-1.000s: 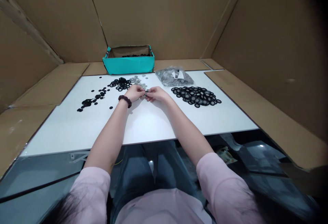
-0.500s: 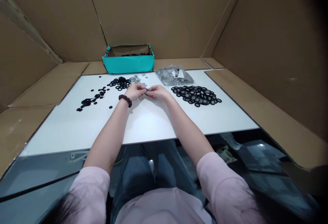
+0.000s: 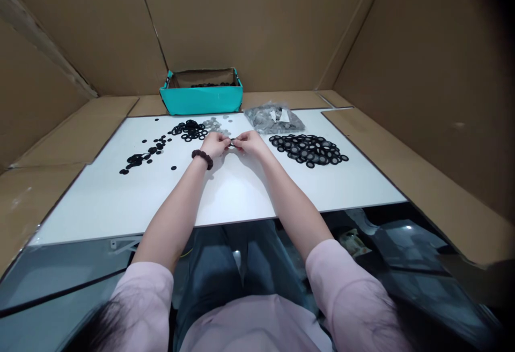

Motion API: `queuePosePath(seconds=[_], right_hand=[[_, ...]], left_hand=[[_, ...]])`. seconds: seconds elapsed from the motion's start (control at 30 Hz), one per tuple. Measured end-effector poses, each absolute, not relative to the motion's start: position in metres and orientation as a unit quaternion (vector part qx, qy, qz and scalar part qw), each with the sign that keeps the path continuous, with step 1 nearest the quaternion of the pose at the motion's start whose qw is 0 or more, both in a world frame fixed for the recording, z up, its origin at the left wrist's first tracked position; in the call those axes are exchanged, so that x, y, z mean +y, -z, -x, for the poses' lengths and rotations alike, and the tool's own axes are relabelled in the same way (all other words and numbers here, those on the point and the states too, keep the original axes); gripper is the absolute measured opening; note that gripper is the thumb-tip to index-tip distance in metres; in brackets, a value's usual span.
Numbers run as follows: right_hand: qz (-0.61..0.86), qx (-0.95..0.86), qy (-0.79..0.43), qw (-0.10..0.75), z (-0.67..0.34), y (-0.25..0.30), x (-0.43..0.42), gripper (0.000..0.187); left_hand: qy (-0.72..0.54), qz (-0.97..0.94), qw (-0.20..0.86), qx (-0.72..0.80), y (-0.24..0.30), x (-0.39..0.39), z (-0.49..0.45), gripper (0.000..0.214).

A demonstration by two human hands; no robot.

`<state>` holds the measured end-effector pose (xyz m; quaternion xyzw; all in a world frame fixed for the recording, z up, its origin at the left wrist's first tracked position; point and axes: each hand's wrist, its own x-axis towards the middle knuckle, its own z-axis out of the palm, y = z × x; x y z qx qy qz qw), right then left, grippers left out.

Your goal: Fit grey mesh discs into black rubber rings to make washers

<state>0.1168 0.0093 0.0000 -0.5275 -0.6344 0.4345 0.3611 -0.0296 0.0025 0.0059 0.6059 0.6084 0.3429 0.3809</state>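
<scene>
My left hand [image 3: 216, 144] and my right hand [image 3: 249, 143] meet at the middle of the white table [image 3: 225, 191], fingers pinched together on a small black ring [image 3: 232, 144] held between them. A dark band sits on my left wrist. Just beyond my left hand lies a heap of black rings [image 3: 189, 130] with a patch of small grey discs [image 3: 214, 124] beside it. To the right of my right hand spreads a pile of black rings with grey centres [image 3: 309, 149].
A teal box [image 3: 201, 93] stands at the table's far edge. A clear bag of grey discs [image 3: 273, 118] lies right of it. Loose black rings [image 3: 140, 159] scatter to the left. Cardboard walls enclose the table on three sides.
Both hands have shifted slightly away from me and stayed pinched together on the ring. Nothing else on the table has moved.
</scene>
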Motion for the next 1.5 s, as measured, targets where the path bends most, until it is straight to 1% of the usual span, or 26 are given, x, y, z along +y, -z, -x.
queuePosePath(seconds=[0.1, 0.2, 0.3, 0.37, 0.43, 0.57, 0.77, 0.97, 1.1, 1.2, 1.33, 1.43, 1.5], right_hand=[[0.533, -0.588, -0.469, 0.388, -0.113, -0.003, 0.006, 0.026], [0.531, -0.504, -0.538, 0.418, -0.107, -0.002, 0.004, 0.024], [0.504, -0.443, -0.606, 0.427, -0.105, -0.001, 0.005, 0.024], [0.485, -0.426, -0.64, 0.416, -0.106, -0.001, 0.006, 0.025], [0.474, -0.421, -0.662, 0.4, -0.107, -0.003, 0.006, 0.026], [0.475, -0.435, -0.67, 0.368, -0.111, -0.009, 0.003, 0.023], [0.482, -0.48, -0.66, 0.32, -0.116, -0.014, 0.001, 0.021], [0.431, -0.522, -0.682, 0.277, -0.126, -0.017, 0.004, 0.022], [0.406, -0.538, -0.691, 0.261, -0.13, -0.017, 0.005, 0.024], [0.405, -0.529, -0.695, 0.269, -0.129, -0.017, 0.003, 0.023], [0.399, -0.492, -0.704, 0.32, -0.124, -0.019, 0.001, 0.022], [0.41, -0.473, -0.707, 0.328, -0.121, -0.018, 0.003, 0.023], [0.425, -0.476, -0.688, 0.347, -0.12, -0.016, 0.004, 0.022]], left_hand=[[-0.362, -0.57, 0.408, 0.614, -0.009, -0.002, 0.025, 0.009], [-0.38, -0.543, 0.426, 0.616, -0.013, -0.005, 0.022, 0.005], [-0.395, -0.544, 0.441, 0.595, -0.016, -0.005, 0.024, 0.014], [-0.41, -0.546, 0.444, 0.58, -0.018, -0.004, 0.026, 0.017], [-0.413, -0.545, 0.443, 0.58, -0.017, -0.003, 0.028, 0.014], [-0.358, -0.563, 0.444, 0.598, -0.016, -0.002, 0.032, 0.004], [-0.262, -0.66, 0.414, 0.57, -0.02, -0.004, 0.04, 0.018], [-0.242, -0.689, 0.477, 0.489, -0.029, -0.011, 0.042, 0.023], [-0.228, -0.696, 0.496, 0.466, -0.03, -0.011, 0.042, 0.024], [-0.259, -0.67, 0.532, 0.448, -0.028, -0.011, 0.041, 0.025], [-0.369, -0.576, 0.575, 0.449, -0.023, -0.009, 0.034, 0.025], [-0.426, -0.524, 0.577, 0.46, -0.019, -0.008, 0.025, 0.026], [-0.446, -0.513, 0.564, 0.469, -0.017, -0.007, 0.021, 0.026]])
